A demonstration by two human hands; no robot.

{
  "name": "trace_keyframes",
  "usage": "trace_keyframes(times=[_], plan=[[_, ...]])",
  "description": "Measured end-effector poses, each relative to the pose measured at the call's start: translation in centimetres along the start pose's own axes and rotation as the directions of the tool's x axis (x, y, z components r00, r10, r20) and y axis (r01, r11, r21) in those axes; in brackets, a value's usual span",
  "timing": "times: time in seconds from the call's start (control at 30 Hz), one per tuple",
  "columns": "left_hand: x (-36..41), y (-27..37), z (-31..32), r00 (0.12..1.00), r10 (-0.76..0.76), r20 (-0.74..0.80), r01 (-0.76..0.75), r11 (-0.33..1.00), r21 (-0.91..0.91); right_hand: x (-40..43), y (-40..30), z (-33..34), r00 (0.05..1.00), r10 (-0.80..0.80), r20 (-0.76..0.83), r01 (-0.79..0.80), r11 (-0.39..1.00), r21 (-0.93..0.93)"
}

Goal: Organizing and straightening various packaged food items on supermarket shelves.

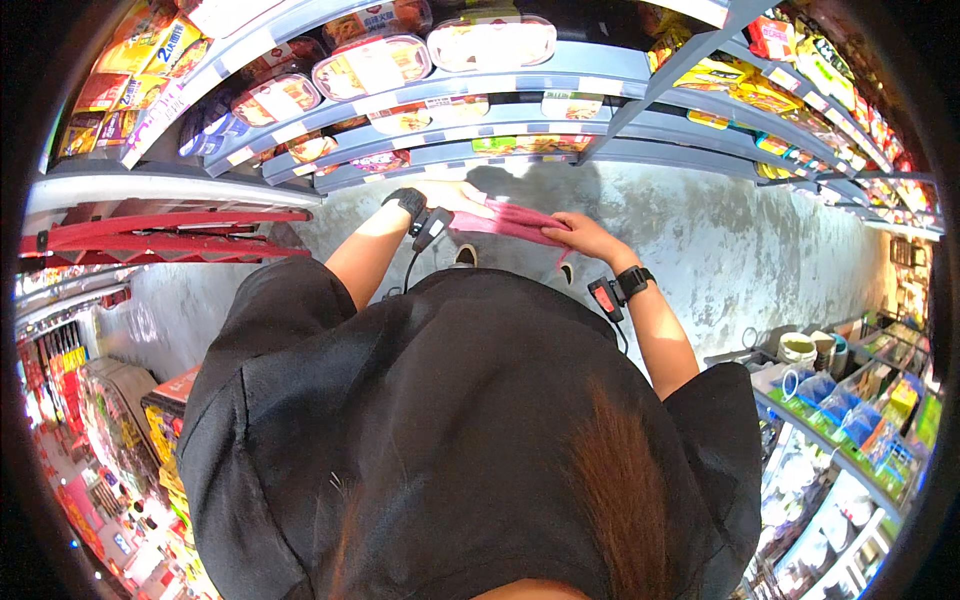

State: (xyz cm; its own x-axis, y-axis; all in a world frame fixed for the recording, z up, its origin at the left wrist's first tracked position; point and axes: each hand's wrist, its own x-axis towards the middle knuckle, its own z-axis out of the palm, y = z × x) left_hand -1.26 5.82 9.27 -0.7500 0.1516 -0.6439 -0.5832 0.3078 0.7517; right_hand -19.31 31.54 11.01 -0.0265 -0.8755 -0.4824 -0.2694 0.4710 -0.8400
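A pink-red cloth [517,220], folded lengthwise, is stretched between my two hands above the floor, in front of my body. My left hand [454,198] is at its left end; strong light washes out the fingers there, but the cloth runs from them. My right hand [589,235] grips the other end between thumb and fingers, with a thin strand hanging below. Each wrist wears a black strap with a small cabled device. Under the cloth my shoe tips show on the floor.
Grey store shelves [525,81] with packaged food in boxes and bags curve across the front. Red folded frames [165,236] stand at the left on the grey concrete floor [735,247]. At the right, a rack holds cups [796,349] and blue bins [859,420].
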Motion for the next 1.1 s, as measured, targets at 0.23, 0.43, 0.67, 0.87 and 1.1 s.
trace_keyframes(times=[0.23,0.43,0.67,0.87,1.1], plan=[[4.5,7.2,6.0,1.000,-0.021,-0.002,0.021,0.998,-0.056,-5.3,6.2,-5.5,0.996,0.059,0.073,-0.062,0.998,0.029],[7.6,6.1,10.1,0.994,-0.110,0.007,0.111,0.989,-0.100,-6.2,10.8,-6.9,0.974,0.172,0.146,-0.176,0.984,0.014],[6.5,5.8,10.8,0.985,-0.173,0.015,0.165,0.908,-0.385,-4.2,14.0,-6.5,0.992,0.049,0.115,-0.043,0.998,-0.048],[4.6,4.4,10.7,0.987,-0.162,0.024,0.158,0.900,-0.406,-4.3,8.1,-7.0,0.964,0.088,0.250,-0.050,0.987,-0.155],[6.6,5.0,12.2,0.972,-0.235,-0.024,0.198,0.865,-0.462,-5.1,15.4,-7.5,0.987,0.052,0.155,-0.056,0.998,0.019]])
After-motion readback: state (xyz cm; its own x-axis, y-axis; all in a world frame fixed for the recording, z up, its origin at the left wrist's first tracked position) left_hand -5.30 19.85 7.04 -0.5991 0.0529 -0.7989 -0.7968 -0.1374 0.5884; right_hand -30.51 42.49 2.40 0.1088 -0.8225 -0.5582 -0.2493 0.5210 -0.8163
